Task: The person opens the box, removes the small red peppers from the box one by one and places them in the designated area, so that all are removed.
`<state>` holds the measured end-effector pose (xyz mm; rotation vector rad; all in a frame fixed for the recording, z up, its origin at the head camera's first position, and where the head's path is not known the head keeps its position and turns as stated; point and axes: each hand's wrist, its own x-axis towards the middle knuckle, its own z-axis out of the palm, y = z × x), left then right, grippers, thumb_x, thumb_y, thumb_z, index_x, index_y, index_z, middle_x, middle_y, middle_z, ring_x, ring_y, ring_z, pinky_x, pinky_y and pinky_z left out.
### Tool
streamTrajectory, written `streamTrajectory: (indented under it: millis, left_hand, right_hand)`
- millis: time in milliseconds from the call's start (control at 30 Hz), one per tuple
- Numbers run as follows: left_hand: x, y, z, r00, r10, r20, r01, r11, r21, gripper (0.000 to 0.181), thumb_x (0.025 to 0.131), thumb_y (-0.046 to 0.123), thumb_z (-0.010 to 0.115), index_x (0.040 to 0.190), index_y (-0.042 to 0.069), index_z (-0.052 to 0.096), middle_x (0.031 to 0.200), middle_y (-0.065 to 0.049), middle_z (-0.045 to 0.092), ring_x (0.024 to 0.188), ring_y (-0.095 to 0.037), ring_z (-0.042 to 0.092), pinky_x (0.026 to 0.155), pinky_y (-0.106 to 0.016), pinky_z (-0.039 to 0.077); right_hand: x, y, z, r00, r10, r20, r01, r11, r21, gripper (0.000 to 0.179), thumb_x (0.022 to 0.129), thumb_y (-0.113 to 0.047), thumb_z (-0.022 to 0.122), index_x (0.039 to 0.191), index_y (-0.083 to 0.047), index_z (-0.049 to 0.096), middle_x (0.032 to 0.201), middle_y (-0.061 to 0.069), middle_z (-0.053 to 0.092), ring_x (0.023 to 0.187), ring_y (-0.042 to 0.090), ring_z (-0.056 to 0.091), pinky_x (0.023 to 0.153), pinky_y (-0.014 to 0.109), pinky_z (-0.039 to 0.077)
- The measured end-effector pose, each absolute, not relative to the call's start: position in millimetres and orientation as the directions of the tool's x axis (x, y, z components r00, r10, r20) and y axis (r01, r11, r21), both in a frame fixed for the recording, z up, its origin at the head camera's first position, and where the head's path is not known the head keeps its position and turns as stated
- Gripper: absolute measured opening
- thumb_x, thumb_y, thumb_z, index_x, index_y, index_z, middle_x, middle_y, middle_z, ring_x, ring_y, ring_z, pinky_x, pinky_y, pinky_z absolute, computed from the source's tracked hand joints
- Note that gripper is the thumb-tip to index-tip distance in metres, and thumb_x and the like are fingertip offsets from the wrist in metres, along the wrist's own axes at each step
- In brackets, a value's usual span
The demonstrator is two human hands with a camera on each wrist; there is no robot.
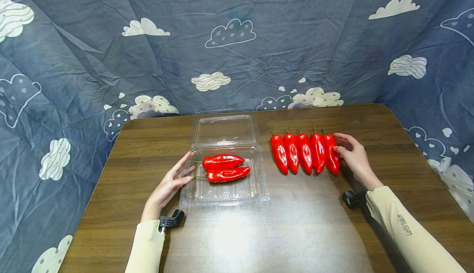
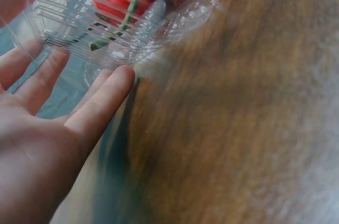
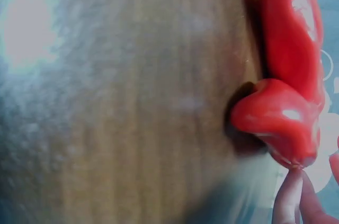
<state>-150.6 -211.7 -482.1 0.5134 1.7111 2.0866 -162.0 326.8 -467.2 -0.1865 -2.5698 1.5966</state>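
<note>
In the head view, my left hand (image 1: pixel 168 187) rests at the left edge of a clear plastic clamshell container (image 1: pixel 226 197), fingers extended against its side. The left wrist view shows straight fingers (image 2: pixel 103 102) touching the clear wall. Inside lie two red peppers (image 1: pixel 223 162) side by side, green stems pointing left. On the right, several more red peppers (image 1: pixel 304 153) form an upright row, stems away from me. My right hand (image 1: pixel 355 157) touches the right side of the rightmost pepper (image 1: pixel 331 151) with thumb and fingertips. In the right wrist view, fingertips meet that pepper (image 3: pixel 286 121).
The container's clear lid (image 1: pixel 224 129) lies folded open toward the back. Everything stands on a brown wooden table (image 1: pixel 296 219). A blue cloth with white clouds (image 1: pixel 177 59) hangs behind. A small black wrist camera (image 1: pixel 172 218) sits by the left sleeve, another (image 1: pixel 351 199) by the right.
</note>
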Motion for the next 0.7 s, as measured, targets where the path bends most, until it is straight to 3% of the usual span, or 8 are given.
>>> streamTrajectory:
  millis: [200,433,700]
  left_hand:
    - [-151.3,-212.5,-482.8,-0.854,0.519,0.036,-0.066,-0.175,0.982,0.073,0.092,-0.010,0.044,0.154,0.006,0.009,0.159,-0.012,0.003,0.138,-0.046,0.013,0.104,-0.031,0.037]
    - [-151.2,-211.9,-482.7,-0.854,0.520,0.032,-0.070,-0.174,0.982,0.073,0.092,-0.011,0.044,0.154,0.007,0.009,0.160,-0.012,0.003,0.138,-0.045,0.014,0.104,-0.031,0.037]
    - [-151.5,-213.3,-483.5,-0.854,0.519,0.035,-0.064,-0.173,0.983,0.073,0.093,-0.010,0.045,0.154,0.007,0.010,0.159,-0.012,0.003,0.138,-0.046,0.013,0.104,-0.031,0.037]
  right_hand:
    - [-162.9,322.9,-459.7,-0.979,0.179,0.096,-0.008,0.439,-0.899,0.042,0.094,-0.003,0.046,0.135,0.007,0.044,0.124,0.028,0.051,0.089,0.000,0.050,0.067,0.014,0.050]
    - [-163.0,310.5,-451.2,-0.985,0.133,0.107,-0.046,0.394,-0.918,0.038,0.095,-0.003,0.047,0.131,0.008,0.048,0.109,-0.002,0.061,0.092,0.007,0.056,0.071,0.016,0.051]
    - [-164.8,289.1,-444.5,-0.996,0.034,0.086,-0.071,0.318,-0.946,0.035,0.096,-0.001,0.047,0.129,0.011,0.049,0.106,-0.005,0.063,0.093,0.007,0.060,0.075,0.020,0.052]
